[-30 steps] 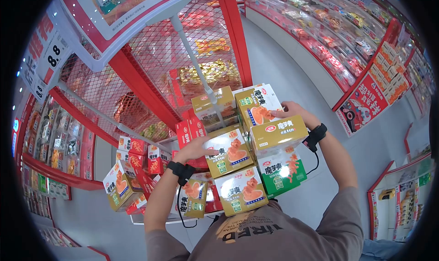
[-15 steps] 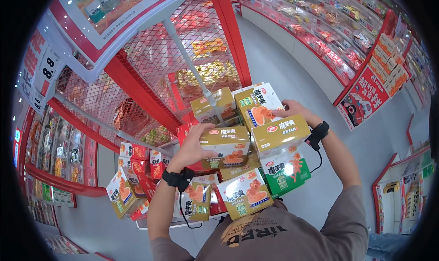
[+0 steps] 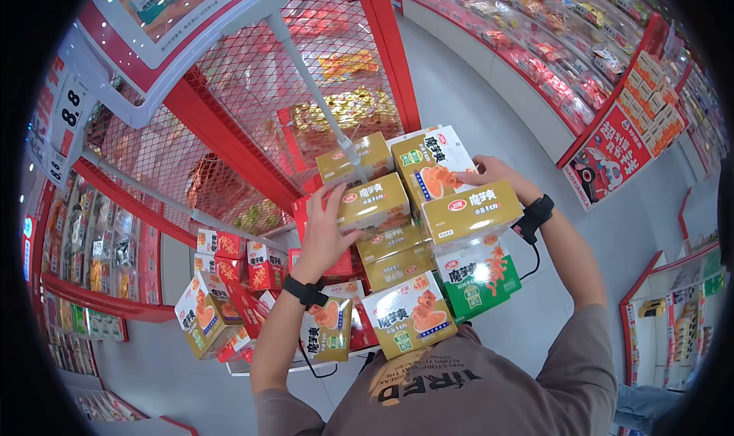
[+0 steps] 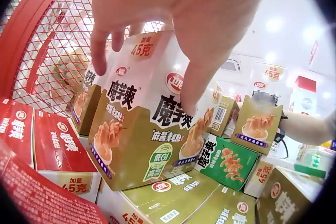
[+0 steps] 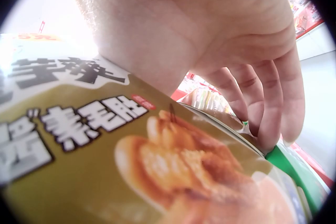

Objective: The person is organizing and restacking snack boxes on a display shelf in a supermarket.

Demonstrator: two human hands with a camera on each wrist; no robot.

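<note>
My left hand (image 3: 325,233) grips a gold-and-white snack box (image 3: 375,203) from above. In the left wrist view its thumb presses one printed face of that box (image 4: 168,113), with fingers on the other side. The box stands tilted, its lower corner close over gold boxes (image 4: 191,198) lying flat. At the right, my right hand (image 3: 497,178) holds the side of another gold-and-white snack box (image 3: 432,168), its fingers (image 5: 270,103) bent over the far edge. A gold box (image 3: 470,214) stands just in front of that hand, above a green box (image 3: 480,279).
Red boxes (image 3: 267,272) and more gold ones (image 3: 205,321) crowd the left of the stack. A pale pole (image 3: 310,88) rises among the boxes beside a red mesh rack (image 3: 202,123). Snack shelves (image 3: 527,77) line the far right, across a grey floor (image 3: 451,84).
My left hand has tilted the snack box up and moved it away from my body, uncovering gold boxes beneath. My right hand has stayed in place.
</note>
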